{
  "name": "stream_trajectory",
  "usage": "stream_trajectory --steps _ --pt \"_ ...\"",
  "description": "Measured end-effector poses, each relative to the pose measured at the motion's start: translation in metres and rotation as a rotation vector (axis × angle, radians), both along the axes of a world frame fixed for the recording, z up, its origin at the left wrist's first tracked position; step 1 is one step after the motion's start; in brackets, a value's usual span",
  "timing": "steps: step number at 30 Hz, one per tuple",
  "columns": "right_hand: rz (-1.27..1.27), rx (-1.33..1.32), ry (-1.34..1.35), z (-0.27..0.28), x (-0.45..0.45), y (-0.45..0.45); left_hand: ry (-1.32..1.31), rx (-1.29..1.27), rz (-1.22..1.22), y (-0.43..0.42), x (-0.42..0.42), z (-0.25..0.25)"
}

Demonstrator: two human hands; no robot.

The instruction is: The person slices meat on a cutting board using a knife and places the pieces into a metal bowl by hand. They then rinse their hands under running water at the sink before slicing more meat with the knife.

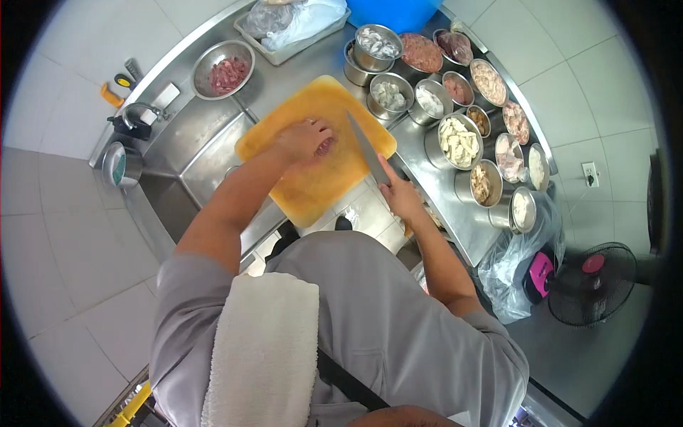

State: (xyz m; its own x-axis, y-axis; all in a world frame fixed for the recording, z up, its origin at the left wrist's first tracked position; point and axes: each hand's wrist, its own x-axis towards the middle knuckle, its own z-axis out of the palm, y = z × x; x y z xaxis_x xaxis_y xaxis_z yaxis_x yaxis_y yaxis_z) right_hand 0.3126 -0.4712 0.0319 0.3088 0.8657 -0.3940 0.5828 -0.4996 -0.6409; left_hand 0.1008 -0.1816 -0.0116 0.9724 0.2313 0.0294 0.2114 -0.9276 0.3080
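A yellow cutting board (299, 196) lies at an angle over the sink's edge and the steel counter. On it is a small piece of red meat (325, 147), partly covered by my left hand (304, 139). The fingers of that hand are curled down over the meat and hold it against the board. My right hand (403, 193) is wrapped round the handle of a large kitchen knife (366, 148). Its long blade points away from me above the board's right side, apart from the meat.
A bowl of cut red meat (228, 76) stands beyond the sink (206, 146). Several steel containers (455, 144) of meat and pale pieces crowd the right counter. At the back are a tray with plastic bags (292, 44) and a blue tub (391, 13). A fan (593, 285) stands at the right.
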Motion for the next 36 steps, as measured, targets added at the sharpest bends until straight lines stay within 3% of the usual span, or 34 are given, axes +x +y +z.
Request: stream_trajectory --steps 1,5,7,11,13,14,16,19,22,27,29,30,32,35,36 --pt "-0.06 -0.017 0.059 0.0 -0.002 -0.006 0.127 0.028 -0.079 0.001 0.004 0.008" --pt "-0.03 0.129 0.007 -0.04 0.004 -0.028 0.157 0.079 -0.067 0.001 0.019 -0.008" --pt "-0.155 0.049 0.148 -0.033 -0.003 -0.032 0.263 0.015 -0.004 -0.005 0.024 0.012" --pt "-0.208 -0.016 0.229 -0.033 -0.007 -0.029 0.085 -0.008 0.116 0.005 0.034 -0.034" --pt "-0.239 -0.011 0.251 -0.032 -0.009 -0.027 0.058 -0.843 0.411 0.016 0.04 -0.043" --pt "-0.238 -0.013 0.249 -0.032 -0.009 -0.026 0.056 -0.846 0.411 0.018 0.037 -0.049" --pt "-0.281 -0.012 0.3 -0.029 -0.011 -0.025 -0.207 -0.851 0.649 0.018 0.023 -0.046" --pt "-0.301 0.02 0.297 -0.018 -0.018 -0.023 -0.536 -1.227 0.811 0.054 0.003 -0.067" --pt "-0.309 -0.015 0.304 -0.014 -0.021 -0.022 -0.912 -1.551 0.734 0.096 -0.038 -0.031" --pt "-0.3 -0.032 0.331 -0.014 -0.028 -0.018 -1.061 -1.337 0.71 0.218 -0.083 0.033" --pt "-0.293 -0.04 0.323 -0.016 -0.033 -0.011 -1.104 -1.137 1.048 0.252 -0.087 0.046" --pt "-0.283 -0.047 0.287 -0.016 -0.035 -0.008 -1.105 -1.135 1.056 0.258 -0.093 0.04" --pt "-0.263 -0.056 0.243 -0.012 -0.035 -0.004 -0.308 -0.121 1.263 0.263 -0.102 0.025" --pt "-0.261 -0.028 0.3 -0.01 -0.037 0.006 -0.253 -0.227 0.803 0.196 -0.081 -0.012" --pt "-0.268 -0.027 0.293 -0.012 -0.036 0.007 -0.27 -0.033 0.725 0.162 -0.069 -0.042"
